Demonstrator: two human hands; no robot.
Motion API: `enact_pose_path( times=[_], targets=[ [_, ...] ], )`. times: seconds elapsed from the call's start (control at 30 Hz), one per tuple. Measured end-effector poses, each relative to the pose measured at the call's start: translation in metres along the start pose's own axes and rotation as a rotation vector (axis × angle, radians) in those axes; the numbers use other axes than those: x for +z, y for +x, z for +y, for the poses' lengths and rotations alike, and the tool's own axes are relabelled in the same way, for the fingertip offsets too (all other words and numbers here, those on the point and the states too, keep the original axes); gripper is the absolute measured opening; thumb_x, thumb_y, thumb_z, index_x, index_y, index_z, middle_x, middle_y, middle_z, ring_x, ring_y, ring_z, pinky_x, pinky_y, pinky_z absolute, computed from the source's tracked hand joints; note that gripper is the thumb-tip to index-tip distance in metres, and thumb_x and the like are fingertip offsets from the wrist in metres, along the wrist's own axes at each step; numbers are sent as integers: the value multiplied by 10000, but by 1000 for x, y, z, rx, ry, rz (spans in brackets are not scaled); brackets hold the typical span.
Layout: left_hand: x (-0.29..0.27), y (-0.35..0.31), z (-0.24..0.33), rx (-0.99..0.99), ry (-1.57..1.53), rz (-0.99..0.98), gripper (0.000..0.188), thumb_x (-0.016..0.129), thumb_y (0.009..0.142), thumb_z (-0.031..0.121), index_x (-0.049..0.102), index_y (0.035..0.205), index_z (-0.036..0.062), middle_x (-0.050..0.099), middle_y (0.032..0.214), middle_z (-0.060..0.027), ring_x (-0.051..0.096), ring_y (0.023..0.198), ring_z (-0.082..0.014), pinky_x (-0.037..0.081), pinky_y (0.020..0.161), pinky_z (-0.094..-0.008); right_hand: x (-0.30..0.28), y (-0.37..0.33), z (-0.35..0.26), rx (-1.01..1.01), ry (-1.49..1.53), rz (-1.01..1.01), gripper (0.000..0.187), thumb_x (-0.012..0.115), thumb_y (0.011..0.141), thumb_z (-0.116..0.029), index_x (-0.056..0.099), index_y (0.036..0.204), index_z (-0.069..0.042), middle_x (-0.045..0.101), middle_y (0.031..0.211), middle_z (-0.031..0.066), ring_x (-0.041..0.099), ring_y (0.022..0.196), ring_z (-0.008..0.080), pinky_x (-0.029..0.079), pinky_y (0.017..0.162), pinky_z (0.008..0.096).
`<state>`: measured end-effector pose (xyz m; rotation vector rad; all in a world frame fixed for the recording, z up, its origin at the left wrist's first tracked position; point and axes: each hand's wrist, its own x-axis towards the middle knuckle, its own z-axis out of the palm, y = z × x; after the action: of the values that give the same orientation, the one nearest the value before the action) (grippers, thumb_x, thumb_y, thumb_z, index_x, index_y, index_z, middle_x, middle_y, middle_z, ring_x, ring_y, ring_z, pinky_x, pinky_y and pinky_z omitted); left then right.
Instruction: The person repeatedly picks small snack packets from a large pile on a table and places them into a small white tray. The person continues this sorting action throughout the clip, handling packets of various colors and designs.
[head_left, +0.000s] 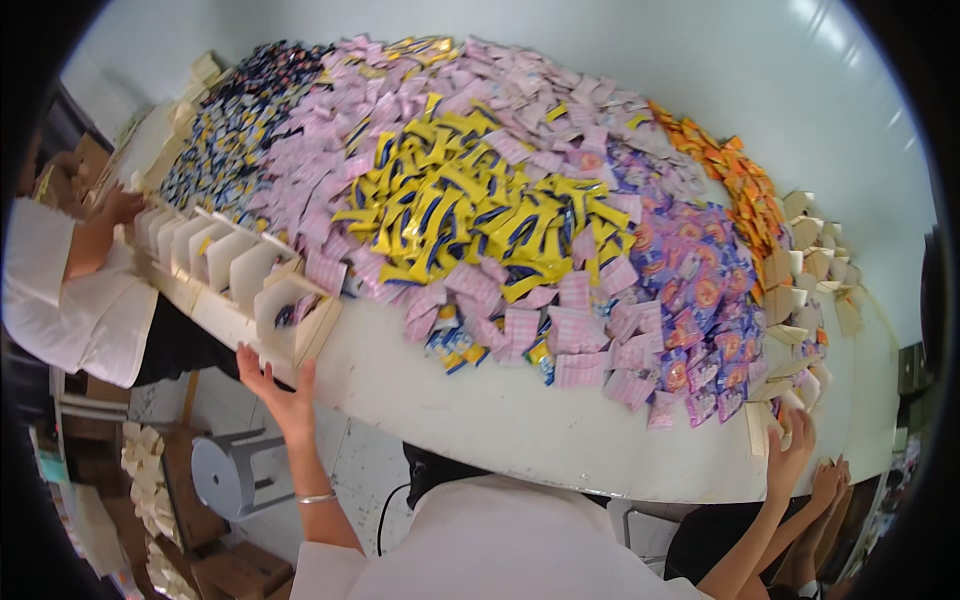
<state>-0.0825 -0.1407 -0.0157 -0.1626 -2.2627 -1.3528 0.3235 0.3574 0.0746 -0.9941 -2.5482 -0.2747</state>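
A: Main thing, looks?
B: Cream cartons, open, angular panels. A row is lined up along the near edge at the left; something small and dark can be seen inside the end one. A second cluster is bunched at the right, at mixed angles.
A: Grip?
B: Left hand: spread, palm up, just beside the row's end; contact can't be told. Right hand: fingers bent at the nearest carton of the cluster; whether it is pinched can't be told.
A: Room?
B: A bare strip of the white surface is left between packets and the curved near edge. Behind it, space is filled by heaped yellow packets, pink striped packets and purple packets. More bare surface is seen right of the cluster.
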Motion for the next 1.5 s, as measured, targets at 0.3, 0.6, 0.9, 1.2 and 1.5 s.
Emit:
enact_pose_path(
  times=[0.3,0.6,0.9,1.2,1.5],
  targets=[
    [1,8,-13,-88,-63,-50,794,743,624,59,270,1262,36,320,1245,-120,355,1149,-244,303,980,-378,37,161,-182,-369,648,74,209,619,734,3,582,939,-15,577,975,150,555,897,306,440,787,337],
    [40,-68,76,191,-493,-639,816,835,539,247,353,1188,130,450,1164,-224,500,1029,-331,432,848,-440,199,348,-336,-384,1086,-242,249,587,751,-78,603,992,-19,618,896,123,597,831,216,476,690,305],
    [96,-62,105,249,-429,-1143,661,792,536,222,475,1102,91,470,1186,-149,491,1062,-326,434,864,-396,219,385,-377,-164,1370,-639,370,575,702,-52,503,1060,3,608,954,157,586,809,248,466,734,348],
    [98,-61,105,302,-488,-1108,672,767,534,191,477,1131,82,462,1181,-152,487,1064,-323,426,874,-399,136,330,-367,-62,1779,-1057,155,570,705,-78,486,827,-33,537,634,57,569,524,171,409,474,262],
    [97,-60,108,307,-432,-1074,673,769,540,207,470,1130,83,479,1157,-160,507,1030,-326,441,848,-399,140,269,-435,-772,888,-428,403,645,675,-378,601,856,-20,605,773,159,589,766,325,459,699,401]
  ],
)
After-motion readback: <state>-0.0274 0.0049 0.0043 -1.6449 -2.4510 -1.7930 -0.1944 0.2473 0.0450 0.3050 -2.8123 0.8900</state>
